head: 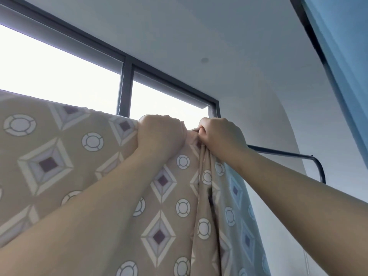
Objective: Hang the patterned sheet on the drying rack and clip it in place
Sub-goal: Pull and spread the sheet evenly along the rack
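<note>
I am closing my left hand (159, 134) in a fist over the patterned sheet (65, 156) at its top fold, pinning the cloth against what I judge is the hidden bar. Just to its right, my right hand (219, 134) is pinching a gathered bunch of the same edge, probably readying a spot for a clip; none is showing. Rightward, the drying rack (294, 155) is running on bare. Far behind, the window (125, 92) is glaring white.

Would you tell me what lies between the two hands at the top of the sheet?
In the head view, only a bunched fold of the patterned sheet lies between the left hand and right hand; no clip shows.
</note>
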The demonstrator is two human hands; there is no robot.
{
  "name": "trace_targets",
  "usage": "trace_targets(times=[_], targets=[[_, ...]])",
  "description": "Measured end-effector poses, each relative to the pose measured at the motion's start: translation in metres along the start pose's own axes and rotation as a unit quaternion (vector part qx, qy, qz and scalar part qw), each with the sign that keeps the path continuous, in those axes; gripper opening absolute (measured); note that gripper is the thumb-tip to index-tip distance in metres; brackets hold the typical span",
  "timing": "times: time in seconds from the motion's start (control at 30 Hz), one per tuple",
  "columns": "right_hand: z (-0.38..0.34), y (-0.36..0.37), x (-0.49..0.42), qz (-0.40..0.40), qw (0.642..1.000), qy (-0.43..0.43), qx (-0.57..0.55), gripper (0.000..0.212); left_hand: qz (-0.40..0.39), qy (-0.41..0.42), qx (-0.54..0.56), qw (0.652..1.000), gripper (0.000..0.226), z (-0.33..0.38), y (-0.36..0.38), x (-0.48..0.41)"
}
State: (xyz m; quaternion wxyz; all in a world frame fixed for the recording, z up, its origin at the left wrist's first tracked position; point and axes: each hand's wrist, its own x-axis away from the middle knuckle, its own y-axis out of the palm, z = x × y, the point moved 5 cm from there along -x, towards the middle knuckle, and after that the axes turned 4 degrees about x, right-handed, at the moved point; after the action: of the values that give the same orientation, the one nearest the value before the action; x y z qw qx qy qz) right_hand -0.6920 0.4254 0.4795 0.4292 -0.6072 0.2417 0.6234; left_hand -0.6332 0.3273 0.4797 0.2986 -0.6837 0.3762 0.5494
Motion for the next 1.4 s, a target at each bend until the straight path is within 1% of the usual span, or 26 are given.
trace_targets(times=[0.07,0.13,0.23,0.27,0.3,0.37,0.4,0.47,0.67,0.73,0.8,0.87,0.9,0.93,0.97,1.0,1.03,1.1,1.17,1.23,1.3,1.33,1.4], targets=[[0.005,-0.002,-0.005,-0.021,0.998,0.034,-0.052,0.020,-0.011,0.007,0.018,1.000,0.047,0.000,0.000,0.000],[0.010,-0.003,-0.011,-0.049,0.987,0.090,-0.124,0.016,-0.005,0.014,0.021,1.000,0.050,0.001,-0.004,0.000],[0.022,-0.002,-0.016,-0.074,0.952,0.196,-0.224,0.020,-0.005,0.017,0.022,1.000,0.049,0.002,-0.010,0.002],[0.029,0.000,-0.016,-0.078,0.930,0.244,-0.262,0.022,-0.007,0.016,0.027,0.999,0.049,0.002,-0.012,0.002],[0.035,0.003,-0.016,-0.078,0.900,0.295,-0.312,0.019,-0.011,0.014,0.033,0.999,0.049,0.001,-0.013,0.001],[0.043,0.007,-0.012,-0.066,0.820,0.375,-0.428,0.010,-0.021,0.009,0.042,0.999,0.049,0.000,-0.016,0.001],[0.047,0.008,-0.011,-0.061,0.794,0.396,-0.457,0.010,-0.023,0.007,0.044,0.999,0.049,0.000,-0.017,0.001],[0.054,0.008,-0.010,-0.065,0.777,0.418,-0.465,0.013,-0.022,0.006,0.046,0.999,0.049,0.001,-0.021,0.001],[0.068,0.003,-0.004,-0.047,0.768,0.430,-0.473,0.029,-0.010,0.014,0.050,0.999,0.049,0.004,-0.027,0.002],[0.078,0.008,-0.002,-0.044,0.775,0.436,-0.456,0.025,-0.007,0.017,0.038,0.999,0.050,0.004,-0.027,0.002],[0.090,0.009,0.000,-0.024,0.806,0.439,-0.396,0.027,-0.013,0.016,0.033,0.999,0.049,0.004,-0.025,0.002],[0.098,0.005,0.001,-0.025,0.865,0.415,-0.283,0.030,-0.016,0.012,0.034,0.999,0.049,0.007,-0.025,0.001],[0.097,0.004,0.000,-0.023,0.895,0.381,-0.232,0.029,-0.020,0.008,0.034,0.999,0.049,0.008,-0.024,0.000],[0.095,0.006,-0.001,-0.028,0.909,0.350,-0.226,0.027,-0.029,0.004,0.034,0.999,0.049,0.008,-0.023,-0.001],[0.091,0.009,0.000,-0.041,0.913,0.321,-0.248,0.022,-0.040,0.000,0.033,0.999,0.049,0.007,-0.021,-0.002],[0.085,0.013,0.001,-0.058,0.910,0.299,-0.283,0.019,-0.050,-0.004,0.030,0.998,0.049,0.006,-0.019,-0.002],[0.081,0.018,0.003,-0.084,0.900,0.284,-0.320,0.026,-0.056,-0.005,0.025,0.998,0.049,0.005,-0.018,-0.002],[0.084,0.027,0.005,-0.134,0.871,0.289,-0.375,0.046,-0.061,-0.003,0.017,0.998,0.049,0.005,-0.018,-0.002],[0.092,0.028,0.005,-0.164,0.844,0.298,-0.414,0.054,-0.069,-0.006,0.016,0.997,0.050,0.005,-0.021,-0.004],[0.104,0.027,0.000,-0.175,0.842,0.281,-0.425,0.049,-0.091,-0.017,0.020,0.996,0.050,0.006,-0.024,-0.010],[0.111,0.024,-0.003,-0.160,0.847,0.257,-0.437,0.030,-0.108,-0.028,0.020,0.994,0.050,0.007,-0.026,-0.015],[0.115,0.024,-0.004,-0.146,0.847,0.257,-0.442,0.026,-0.112,-0.031,0.019,0.993,0.050,0.009,-0.026,-0.015],[0.125,0.030,-0.002,-0.123,0.850,0.270,-0.434,0.025,-0.114,-0.034,0.017,0.993,0.050,0.013,-0.024,-0.014]])
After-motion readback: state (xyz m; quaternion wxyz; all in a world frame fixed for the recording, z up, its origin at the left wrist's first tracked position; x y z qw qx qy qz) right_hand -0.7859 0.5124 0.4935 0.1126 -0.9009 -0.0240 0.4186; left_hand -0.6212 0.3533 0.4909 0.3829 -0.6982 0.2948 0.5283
